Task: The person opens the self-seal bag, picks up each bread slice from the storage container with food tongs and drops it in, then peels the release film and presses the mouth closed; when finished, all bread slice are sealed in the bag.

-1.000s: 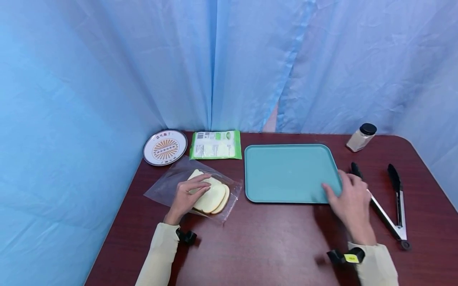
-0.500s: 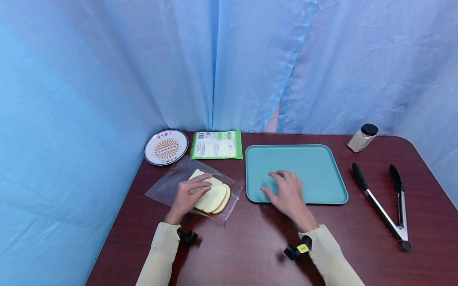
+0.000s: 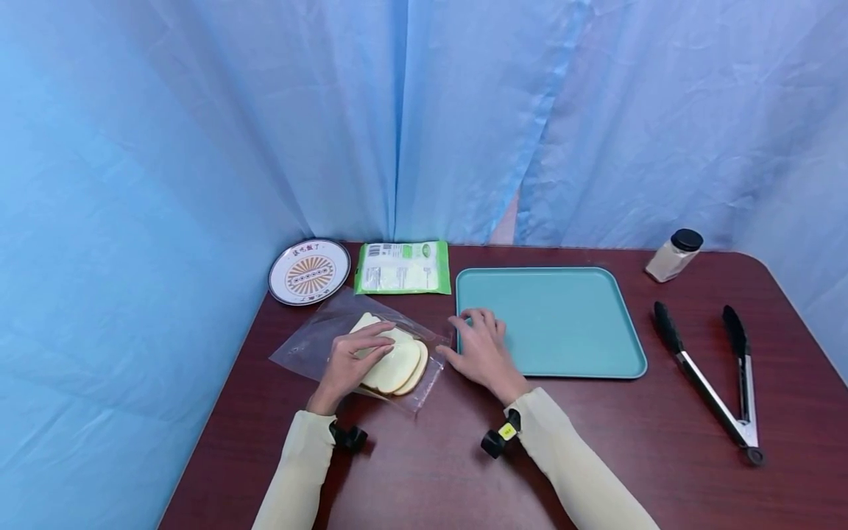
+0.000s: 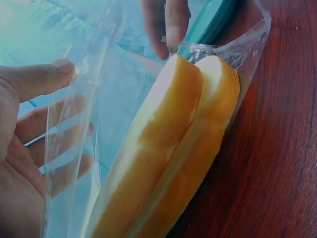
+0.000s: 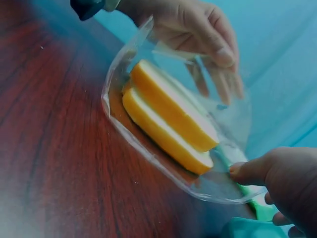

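Observation:
Two stacked slices of bread (image 3: 397, 364) lie inside a clear plastic bag (image 3: 301, 347) on the table; the left wrist view shows the crusts of the bread (image 4: 163, 134) close up. My left hand (image 3: 347, 361) holds the bag's upper film (image 4: 74, 134), the thumb on one side and the fingers seen through it. The bag's mouth stands lifted around the bread (image 5: 171, 116). At the bag's right end is my right hand (image 3: 486, 353), thumb beside the bag's edge and fingers spread over the left rim of a teal tray (image 3: 563, 324). Whether the right thumb touches the film is unclear.
A patterned plate (image 3: 309, 272) sits at the back left, beside a green-and-white packet (image 3: 402, 268). To the right of the tray lie spread black-tipped tongs (image 3: 712, 401). A black-capped jar (image 3: 672, 258) lies tilted behind them. Blue curtains (image 3: 464, 110) line the table's edges.
My right hand has moved left from the tray's right side, across the tray, to the bag's right end. The left hand has stayed at the bag.

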`<move>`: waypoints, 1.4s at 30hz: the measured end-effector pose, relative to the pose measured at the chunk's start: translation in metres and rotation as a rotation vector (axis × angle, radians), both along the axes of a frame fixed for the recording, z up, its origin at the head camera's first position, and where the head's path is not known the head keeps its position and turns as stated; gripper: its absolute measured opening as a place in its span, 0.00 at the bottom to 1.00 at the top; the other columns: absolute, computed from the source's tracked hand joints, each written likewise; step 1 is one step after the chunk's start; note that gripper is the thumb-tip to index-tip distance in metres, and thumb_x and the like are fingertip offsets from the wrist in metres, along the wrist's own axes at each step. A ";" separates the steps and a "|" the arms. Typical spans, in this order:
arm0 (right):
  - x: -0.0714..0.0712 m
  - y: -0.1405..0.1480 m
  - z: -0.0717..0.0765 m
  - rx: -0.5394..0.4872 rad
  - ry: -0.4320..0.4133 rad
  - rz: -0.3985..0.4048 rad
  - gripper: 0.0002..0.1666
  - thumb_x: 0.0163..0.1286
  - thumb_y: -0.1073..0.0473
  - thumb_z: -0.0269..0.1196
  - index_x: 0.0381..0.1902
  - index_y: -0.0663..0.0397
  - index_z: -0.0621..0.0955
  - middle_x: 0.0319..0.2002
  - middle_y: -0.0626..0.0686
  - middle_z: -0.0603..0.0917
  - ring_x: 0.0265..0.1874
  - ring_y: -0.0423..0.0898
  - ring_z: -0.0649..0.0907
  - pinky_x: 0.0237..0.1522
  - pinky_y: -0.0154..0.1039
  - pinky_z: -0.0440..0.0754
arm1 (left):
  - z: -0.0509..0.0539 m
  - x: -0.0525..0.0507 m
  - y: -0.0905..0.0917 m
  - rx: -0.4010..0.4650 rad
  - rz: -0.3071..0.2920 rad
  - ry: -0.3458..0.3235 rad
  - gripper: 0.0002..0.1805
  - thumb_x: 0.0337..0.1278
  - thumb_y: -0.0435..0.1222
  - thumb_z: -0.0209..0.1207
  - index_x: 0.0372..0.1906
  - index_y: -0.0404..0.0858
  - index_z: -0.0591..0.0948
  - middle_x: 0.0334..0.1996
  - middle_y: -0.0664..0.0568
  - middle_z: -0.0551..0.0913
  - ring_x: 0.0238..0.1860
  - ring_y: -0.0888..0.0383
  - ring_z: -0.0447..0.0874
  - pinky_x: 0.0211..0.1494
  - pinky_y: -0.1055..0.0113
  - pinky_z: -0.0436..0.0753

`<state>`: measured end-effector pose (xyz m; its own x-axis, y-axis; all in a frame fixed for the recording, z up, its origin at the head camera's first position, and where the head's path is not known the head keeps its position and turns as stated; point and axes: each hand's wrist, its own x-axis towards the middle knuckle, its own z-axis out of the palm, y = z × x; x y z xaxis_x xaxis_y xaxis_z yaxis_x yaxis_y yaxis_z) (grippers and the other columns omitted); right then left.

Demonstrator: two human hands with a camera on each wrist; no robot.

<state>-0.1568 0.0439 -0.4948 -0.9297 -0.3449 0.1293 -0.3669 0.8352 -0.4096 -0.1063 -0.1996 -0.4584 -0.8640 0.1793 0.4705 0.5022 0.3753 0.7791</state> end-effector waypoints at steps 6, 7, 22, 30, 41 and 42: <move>-0.007 -0.012 -0.007 0.048 -0.004 -0.018 0.29 0.66 0.40 0.68 0.58 0.49 0.81 0.63 0.60 0.74 0.67 0.61 0.64 0.60 0.61 0.63 | 0.000 0.000 0.000 -0.003 0.001 0.004 0.07 0.49 0.19 0.67 0.36 0.22 0.87 0.47 0.28 0.86 0.54 0.31 0.83 0.66 0.79 0.75; -0.008 -0.013 -0.007 0.055 0.002 -0.018 0.28 0.65 0.40 0.69 0.57 0.49 0.81 0.62 0.60 0.74 0.67 0.61 0.64 0.59 0.61 0.63 | 0.000 0.000 0.000 -0.002 0.002 0.006 0.07 0.49 0.19 0.67 0.36 0.22 0.87 0.47 0.28 0.86 0.54 0.31 0.83 0.66 0.79 0.75; -0.019 -0.024 -0.014 0.091 0.079 -0.017 0.28 0.63 0.40 0.70 0.51 0.53 0.84 0.61 0.63 0.74 0.67 0.63 0.64 0.58 0.62 0.64 | -0.004 -0.002 0.000 -0.033 0.018 0.043 0.07 0.48 0.18 0.68 0.35 0.23 0.88 0.46 0.29 0.87 0.52 0.33 0.85 0.65 0.71 0.80; -0.033 -0.033 -0.018 0.152 0.127 -0.042 0.26 0.63 0.36 0.68 0.44 0.52 0.85 0.61 0.63 0.76 0.67 0.64 0.65 0.57 0.61 0.67 | -0.032 -0.012 -0.005 -0.086 0.079 0.017 0.07 0.49 0.23 0.70 0.36 0.28 0.89 0.47 0.35 0.88 0.55 0.37 0.86 0.62 0.48 0.80; -0.044 -0.032 -0.018 0.096 0.071 -0.033 0.27 0.62 0.34 0.66 0.42 0.50 0.84 0.61 0.62 0.76 0.67 0.62 0.66 0.58 0.60 0.64 | -0.037 -0.015 -0.007 -0.112 0.085 0.005 0.06 0.53 0.28 0.70 0.37 0.32 0.90 0.48 0.39 0.89 0.56 0.40 0.86 0.63 0.47 0.81; -0.045 -0.031 -0.019 0.072 0.063 -0.026 0.27 0.63 0.34 0.66 0.43 0.50 0.84 0.61 0.61 0.76 0.67 0.62 0.66 0.58 0.61 0.64 | -0.037 -0.016 -0.007 -0.113 0.085 0.001 0.06 0.53 0.28 0.70 0.37 0.31 0.90 0.48 0.39 0.89 0.56 0.40 0.86 0.63 0.47 0.81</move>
